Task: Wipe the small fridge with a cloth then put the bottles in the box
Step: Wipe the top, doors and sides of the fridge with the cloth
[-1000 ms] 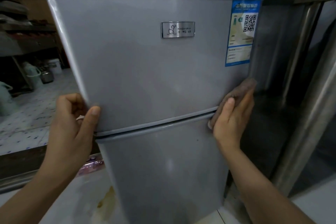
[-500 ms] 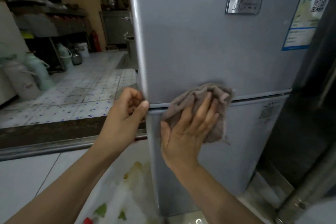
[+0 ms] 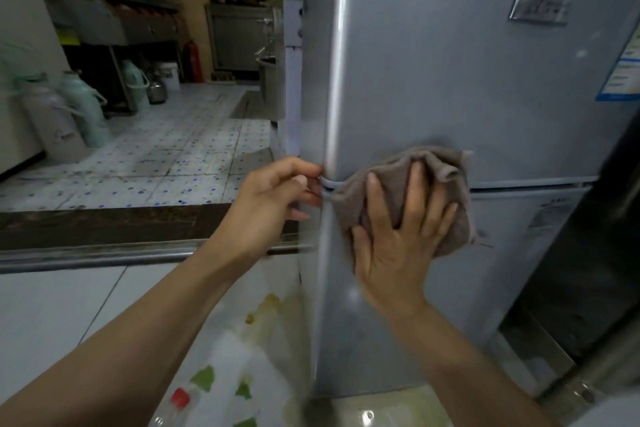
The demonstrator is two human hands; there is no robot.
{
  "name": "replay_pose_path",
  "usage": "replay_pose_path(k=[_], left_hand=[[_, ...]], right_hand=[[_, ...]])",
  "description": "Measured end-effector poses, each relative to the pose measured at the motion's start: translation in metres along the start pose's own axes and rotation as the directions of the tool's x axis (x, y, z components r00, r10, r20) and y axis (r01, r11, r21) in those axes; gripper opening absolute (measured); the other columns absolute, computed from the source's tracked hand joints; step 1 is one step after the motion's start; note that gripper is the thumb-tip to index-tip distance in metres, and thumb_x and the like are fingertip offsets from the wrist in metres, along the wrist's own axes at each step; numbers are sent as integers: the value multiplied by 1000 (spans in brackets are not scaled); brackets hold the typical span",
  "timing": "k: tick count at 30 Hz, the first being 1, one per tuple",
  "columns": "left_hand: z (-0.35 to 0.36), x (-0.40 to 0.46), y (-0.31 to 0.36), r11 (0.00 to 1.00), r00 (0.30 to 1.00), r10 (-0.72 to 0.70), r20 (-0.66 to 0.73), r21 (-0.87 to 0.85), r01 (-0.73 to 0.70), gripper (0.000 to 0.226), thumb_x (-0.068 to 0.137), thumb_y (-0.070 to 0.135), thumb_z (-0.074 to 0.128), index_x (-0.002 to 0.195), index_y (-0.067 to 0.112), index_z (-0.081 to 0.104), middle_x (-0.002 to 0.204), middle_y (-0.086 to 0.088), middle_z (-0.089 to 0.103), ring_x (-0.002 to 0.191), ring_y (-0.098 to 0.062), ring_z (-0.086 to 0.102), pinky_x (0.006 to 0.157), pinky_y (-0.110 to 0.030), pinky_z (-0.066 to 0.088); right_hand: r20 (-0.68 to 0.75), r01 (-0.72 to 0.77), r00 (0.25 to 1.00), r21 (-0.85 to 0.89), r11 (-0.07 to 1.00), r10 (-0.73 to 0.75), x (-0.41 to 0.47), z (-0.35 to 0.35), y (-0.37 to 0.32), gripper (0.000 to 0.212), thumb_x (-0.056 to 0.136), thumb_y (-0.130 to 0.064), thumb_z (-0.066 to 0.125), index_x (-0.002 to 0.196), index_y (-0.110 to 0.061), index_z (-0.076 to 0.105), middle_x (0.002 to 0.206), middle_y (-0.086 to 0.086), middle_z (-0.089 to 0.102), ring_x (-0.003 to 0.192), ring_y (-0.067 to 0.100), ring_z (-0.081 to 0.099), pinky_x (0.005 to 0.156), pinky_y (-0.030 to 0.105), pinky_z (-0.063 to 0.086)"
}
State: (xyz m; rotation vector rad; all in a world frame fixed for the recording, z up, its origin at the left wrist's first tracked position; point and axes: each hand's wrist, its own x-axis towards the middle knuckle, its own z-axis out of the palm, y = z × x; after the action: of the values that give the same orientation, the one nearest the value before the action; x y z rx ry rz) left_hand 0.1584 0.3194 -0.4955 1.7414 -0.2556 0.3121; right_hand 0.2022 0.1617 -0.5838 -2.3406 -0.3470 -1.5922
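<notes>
Seen from above, a small grey fridge [image 3: 450,80] is being wiped at the seam where its upper and lower doors meet. A brown-grey cloth [image 3: 408,184] is pressed flat against the door front by the right hand [image 3: 398,246], whose fingers are spread straight over the fabric; the cloth lies across the seam, just beside the fridge's left front corner. The left hand [image 3: 273,204] is held at that same corner, its fingertips curled against the door edge at seam height, apparently to steady the cabinet; whether the edge is truly gripped or only touched cannot be told.

The fridge stands upright, its long axis vertical, directly ahead of both hands and slightly to the right. The seam runs horizontally away from the cloth toward the blue label [image 3: 623,69] at the far right, so most of the unwiped door front is judged to lie to the right of and above the right hand. That hand is the nearer one to it, and any further stroke would be made by it, while the left would be kept at the corner.

At the bottom of the view, a clear bottle with a red cap [image 3: 173,406] is seen lying on the white surface, below the left forearm and well apart from the cloth. No box is visible. The bottle step is judged not yet begun.
</notes>
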Motion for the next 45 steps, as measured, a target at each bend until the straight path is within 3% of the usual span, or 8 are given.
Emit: replay_pose_path(k=[9, 14, 19, 26, 30, 37, 41, 45], left_hand=[[-7, 10, -7, 949, 985, -156, 73, -265, 170, 66, 100, 45, 14, 100, 6, 67, 108, -11, 69, 109, -20, 60, 101, -41, 43], [-9, 7, -9, 969, 984, -178, 17, -170, 179, 63, 100, 45, 14, 105, 13, 69, 116, 0, 67, 114, -14, 55, 106, -44, 36], [3, -7, -7, 987, 990, -127, -68, -109, 119, 46, 101, 33, 25, 112, 13, 65, 114, -4, 66, 111, -17, 58, 103, -44, 41], [31, -9, -9, 998, 978, 63, -200, -11, -66, 3, 94, 20, 51, 92, 20, 53, 83, 2, 60, 75, -5, 57, 75, -29, 48], [43, -6, -17, 981, 934, 168, -314, 146, -128, 20, 85, 25, 64, 95, 17, 49, 76, 6, 58, 66, 2, 55, 67, -16, 47], [52, 0, -28, 941, 871, 296, -392, 275, -196, 22, 83, 29, 66, 92, 24, 46, 74, 16, 52, 68, 10, 51, 64, -10, 44], [53, -1, -29, 937, 863, 312, -397, 277, -211, 20, 84, 29, 64, 93, 27, 46, 76, 14, 52, 67, 10, 51, 62, -6, 42], [60, -9, -35, 960, 849, 262, -459, 217, -180, 30, 88, 31, 59, 113, 26, 44, 85, 12, 55, 74, 8, 53, 69, -6, 44]], right_hand=[[-140, 154, 976, -75, 985, -164, 6, 20, -35, 44, 83, -35, 55, 127, -36, 50, 144, 9, 28, 139, 37, 16, 113, 60, 13], [13, 342, 939, -149, 928, -344, -44, 30, -16, 54, 76, -38, 56, 128, -34, 45, 142, 7, 27, 133, 36, 18, 113, 56, 8], [171, 441, 894, -169, 882, -414, -75, 24, 3, 54, 82, -51, 49, 134, -39, 38, 140, 0, 30, 126, 33, 30, 108, 54, 19], [-15, 240, 970, -75, 968, -242, -8, 13, 2, 56, 94, -55, 31, 147, -40, 19, 153, -3, 21, 145, 22, 6, 116, 47, 0], [4, 308, 951, -73, 949, -308, -20, 9, 29, 50, 93, -55, 34, 140, -39, 31, 148, -1, 29, 140, 23, 13, 115, 48, 7], [3, -107, 994, -86, 990, 108, -13, -15, 157, 68, 92, -54, 24, 150, -32, -5, 154, 11, 6, 143, 35, 4, 117, 51, 4], [-81, -302, 950, 26, 953, 303, -7, -11, 168, 65, 96, -51, 20, 150, -16, 8, 154, 25, 9, 144, 36, 6, 118, 50, 7], [-10, -576, 806, 222, 787, 592, -37, -6, 164, 69, 96, -55, 19, 150, -12, 12, 153, 26, 14, 142, 38, 20, 114, 54, 22]])
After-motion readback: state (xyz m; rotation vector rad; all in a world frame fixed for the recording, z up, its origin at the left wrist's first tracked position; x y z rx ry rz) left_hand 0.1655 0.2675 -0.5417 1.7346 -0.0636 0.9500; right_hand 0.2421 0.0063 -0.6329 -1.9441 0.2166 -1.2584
